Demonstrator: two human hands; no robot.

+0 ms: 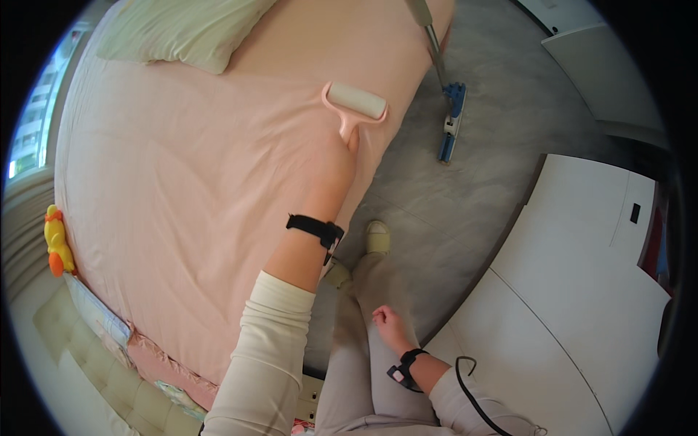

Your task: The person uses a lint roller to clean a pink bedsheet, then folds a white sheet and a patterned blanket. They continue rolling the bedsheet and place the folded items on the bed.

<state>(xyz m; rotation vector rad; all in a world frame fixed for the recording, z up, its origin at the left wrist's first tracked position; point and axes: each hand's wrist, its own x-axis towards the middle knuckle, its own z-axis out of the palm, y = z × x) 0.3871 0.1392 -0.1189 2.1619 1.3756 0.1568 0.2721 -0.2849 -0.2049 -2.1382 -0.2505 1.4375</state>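
My left hand is stretched out over the bed, shut on the pink handle of a lint roller. The roller's white cylinder lies on or just above the pink bedsheet, close to the bed's right edge; contact is not clear. Fine creases run through the sheet beside it. A black strap is round my left wrist. My right hand hangs in front of my thigh with its fingers loosely curled and nothing visible in it. That wrist also bears a black strap.
A pale green pillow lies at the bed's far end. A mop with a blue and white head stands on the grey floor. White cabinets flank the right side. A yellow plush toy sits at the bed's left edge.
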